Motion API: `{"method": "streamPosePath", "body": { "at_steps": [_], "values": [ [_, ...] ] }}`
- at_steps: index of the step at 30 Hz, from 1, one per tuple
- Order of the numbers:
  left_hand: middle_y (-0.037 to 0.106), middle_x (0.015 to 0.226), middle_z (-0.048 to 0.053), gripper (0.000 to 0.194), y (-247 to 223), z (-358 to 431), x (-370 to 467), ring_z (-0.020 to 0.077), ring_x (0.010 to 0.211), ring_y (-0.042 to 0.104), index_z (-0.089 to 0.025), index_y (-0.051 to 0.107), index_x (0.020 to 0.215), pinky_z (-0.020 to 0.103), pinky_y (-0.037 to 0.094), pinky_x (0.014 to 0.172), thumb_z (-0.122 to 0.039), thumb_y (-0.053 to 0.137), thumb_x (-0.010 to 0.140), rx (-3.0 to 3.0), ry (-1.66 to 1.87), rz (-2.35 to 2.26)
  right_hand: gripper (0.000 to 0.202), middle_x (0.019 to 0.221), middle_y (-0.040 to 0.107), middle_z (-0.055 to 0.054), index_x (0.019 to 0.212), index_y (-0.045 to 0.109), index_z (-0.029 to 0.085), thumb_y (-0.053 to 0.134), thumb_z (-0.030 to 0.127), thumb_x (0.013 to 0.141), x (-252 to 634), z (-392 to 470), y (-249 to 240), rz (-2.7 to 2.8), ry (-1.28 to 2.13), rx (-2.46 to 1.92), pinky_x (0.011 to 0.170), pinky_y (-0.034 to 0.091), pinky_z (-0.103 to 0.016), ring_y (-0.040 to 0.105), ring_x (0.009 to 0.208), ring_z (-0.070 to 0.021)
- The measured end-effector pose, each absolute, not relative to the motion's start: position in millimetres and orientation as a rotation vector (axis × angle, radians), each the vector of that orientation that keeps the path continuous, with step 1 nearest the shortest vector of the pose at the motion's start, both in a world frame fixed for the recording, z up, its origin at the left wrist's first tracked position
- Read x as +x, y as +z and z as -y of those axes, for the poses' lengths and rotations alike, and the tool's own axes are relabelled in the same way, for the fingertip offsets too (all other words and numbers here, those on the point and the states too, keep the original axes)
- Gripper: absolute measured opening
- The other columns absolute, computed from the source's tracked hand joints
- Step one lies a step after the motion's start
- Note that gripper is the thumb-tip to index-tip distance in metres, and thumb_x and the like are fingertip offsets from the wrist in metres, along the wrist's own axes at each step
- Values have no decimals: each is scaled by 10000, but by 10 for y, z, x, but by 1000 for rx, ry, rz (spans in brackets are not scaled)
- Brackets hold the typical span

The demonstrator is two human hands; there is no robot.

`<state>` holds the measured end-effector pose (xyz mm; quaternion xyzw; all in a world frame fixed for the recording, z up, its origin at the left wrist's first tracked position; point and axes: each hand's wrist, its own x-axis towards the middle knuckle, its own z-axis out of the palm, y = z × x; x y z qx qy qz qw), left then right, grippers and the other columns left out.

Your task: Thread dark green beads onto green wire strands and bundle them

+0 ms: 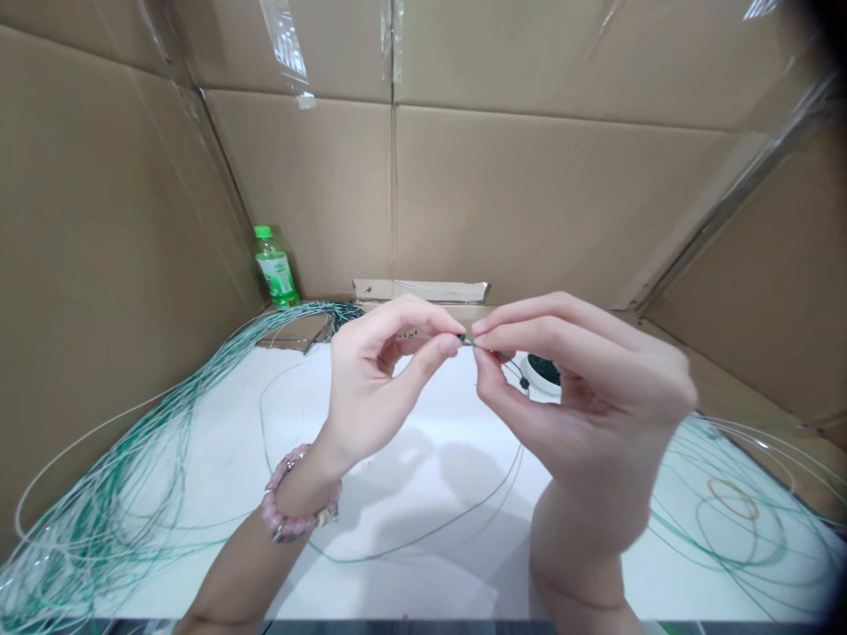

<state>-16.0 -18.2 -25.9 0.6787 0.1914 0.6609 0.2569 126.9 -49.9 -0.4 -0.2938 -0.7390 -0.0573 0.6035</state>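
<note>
My left hand (387, 379), with a pink bead bracelet (291, 494) on the wrist, pinches a small dark piece (461, 337) between thumb and index finger. Almost touching it, my right hand (582, 370) pinches a thin green wire (469, 341) whose end meets the dark piece. Whether the wire sits inside that piece is too small to tell. Behind my right fingers the wire runs down to a small black part (525, 384). From there a long green loop of wire (397, 558) hangs over the white tabletop (423, 591).
A large bundle of green and white wires (125, 467) spreads along the left side. More coiled wires (741, 529) and a yellow ring (733, 499) lie at right. A white tub (541, 384) holds black bits. A green bottle (276, 272) stands by the cardboard wall (490, 194).
</note>
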Motion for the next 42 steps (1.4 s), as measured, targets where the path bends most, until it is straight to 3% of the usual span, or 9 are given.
{"method": "streamPosePath", "body": {
  "at_steps": [11, 22, 30, 35, 42],
  "values": [
    [663, 800, 6, 65, -272, 192, -157, 112, 751, 625, -214, 671, 842, 202, 538, 605, -162, 652, 807, 1915, 1810, -570, 243, 720, 644, 18, 705, 628, 226, 613, -16, 690, 1270, 473, -8, 1724, -166, -705, 512, 492, -241, 580, 600, -112],
    [654, 782, 3, 156, -261, 181, -189, 90, 716, 592, -212, 676, 855, 186, 525, 602, -74, 655, 785, 2078, 1855, -540, 213, 722, 649, 20, 708, 631, 212, 616, -1, 713, 1287, 495, -1, 1757, -193, -732, 516, 489, -232, 555, 584, -92],
    [667, 799, -5, 127, -282, 169, -162, 86, 743, 622, -212, 683, 854, 174, 534, 616, -106, 666, 786, 1924, 1836, -515, 166, 761, 691, -9, 706, 666, 173, 670, 7, 719, 1301, 474, -1, 1741, -132, -679, 559, 509, -220, 632, 678, -105],
    [683, 778, -17, 109, -268, 155, -160, 69, 709, 639, -204, 692, 834, 138, 534, 598, -108, 659, 794, 1874, 1913, -519, 136, 822, 718, -2, 764, 684, 206, 673, 70, 755, 1318, 443, 1, 1752, -65, -690, 675, 543, -260, 669, 780, -139],
    [688, 761, -26, 106, -279, 148, -136, 60, 675, 651, -195, 692, 825, 130, 545, 614, -102, 648, 798, 1860, 1890, -552, 145, 719, 696, 34, 733, 646, 201, 668, 61, 759, 1302, 396, -19, 1785, -101, -718, 605, 499, -219, 633, 663, -94]
  ]
}}
